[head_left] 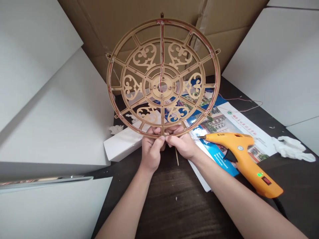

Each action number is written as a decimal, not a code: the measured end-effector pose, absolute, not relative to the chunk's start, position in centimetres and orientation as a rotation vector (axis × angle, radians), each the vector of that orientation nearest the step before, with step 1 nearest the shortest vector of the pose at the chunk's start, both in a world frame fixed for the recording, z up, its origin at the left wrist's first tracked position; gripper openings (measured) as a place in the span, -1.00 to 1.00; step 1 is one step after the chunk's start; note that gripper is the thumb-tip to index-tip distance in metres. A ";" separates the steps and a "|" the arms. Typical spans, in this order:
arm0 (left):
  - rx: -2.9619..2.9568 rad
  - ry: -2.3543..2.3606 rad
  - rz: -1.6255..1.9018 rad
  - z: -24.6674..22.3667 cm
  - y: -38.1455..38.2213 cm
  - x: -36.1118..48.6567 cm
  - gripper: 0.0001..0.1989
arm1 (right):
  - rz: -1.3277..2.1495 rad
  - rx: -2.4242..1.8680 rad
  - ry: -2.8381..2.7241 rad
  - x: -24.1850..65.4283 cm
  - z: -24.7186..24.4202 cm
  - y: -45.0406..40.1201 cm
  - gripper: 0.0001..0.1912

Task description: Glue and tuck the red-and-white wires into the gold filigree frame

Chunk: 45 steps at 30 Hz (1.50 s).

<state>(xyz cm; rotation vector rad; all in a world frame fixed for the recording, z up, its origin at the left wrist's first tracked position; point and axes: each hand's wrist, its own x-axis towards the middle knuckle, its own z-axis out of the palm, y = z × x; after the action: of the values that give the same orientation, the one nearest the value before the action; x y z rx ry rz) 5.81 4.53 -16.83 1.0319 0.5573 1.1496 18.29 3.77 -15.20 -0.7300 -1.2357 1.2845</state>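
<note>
A round, gold-coloured ornamental frame (183, 68) with spokes and scrollwork stands tilted up in front of me. Red and white wires (161, 46) run along its rim and down the top spoke to the hub. My left hand (151, 151) is closed on the bottom of the rim, thumb in front and fingers behind. Close beside it, my right hand (183, 144) pinches the same bottom edge; the fingertips of both nearly meet. Below the right hand a thin pale stick (177, 156) shows; whether the hand holds it I cannot tell.
A yellow hot glue gun (239, 146), its green light on, lies at the right over printed brochures (219, 159). Crumpled white tissue (294, 148) is further right. A white box (122, 144) lies behind my left hand. Cardboard (99, 26) and white panels (274, 49) enclose the dark table (171, 209).
</note>
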 end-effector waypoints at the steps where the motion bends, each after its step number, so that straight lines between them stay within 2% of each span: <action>1: 1.031 0.550 1.150 -16.9 4.5 5.8 -0.80 | 1.286 -0.730 -1.236 18.3 -15.2 3.8 -0.80; 12: 1.068 0.564 1.162 -16.9 4.5 5.8 -0.79 | 1.255 -0.759 -1.219 18.1 -15.4 3.8 -0.77; 20: 1.138 0.530 1.174 -17.1 4.5 5.6 -0.86 | 1.173 -0.785 -1.200 17.9 -15.2 3.7 -0.77; 25: 1.032 0.505 1.087 -16.3 4.2 6.0 -0.83 | 1.232 -0.769 -1.035 17.8 -16.3 3.7 -0.78; 31: 1.065 0.481 1.049 -16.1 4.0 6.2 -0.84 | 1.457 -0.744 -0.892 17.9 -16.5 3.4 -0.63; 37: 1.156 0.480 1.070 -16.6 4.0 6.1 -0.88 | 1.429 -0.742 -0.863 17.9 -16.2 3.4 -0.71; 45: 1.190 0.486 1.071 -16.5 4.0 6.1 -0.88 | 1.376 -0.733 -0.873 17.7 -16.3 3.3 -0.72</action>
<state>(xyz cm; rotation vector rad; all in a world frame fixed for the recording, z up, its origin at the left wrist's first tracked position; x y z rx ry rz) 6.06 4.02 -16.52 1.1895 0.4856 1.0712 17.74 3.28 -16.28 -0.7331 -0.8726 1.3756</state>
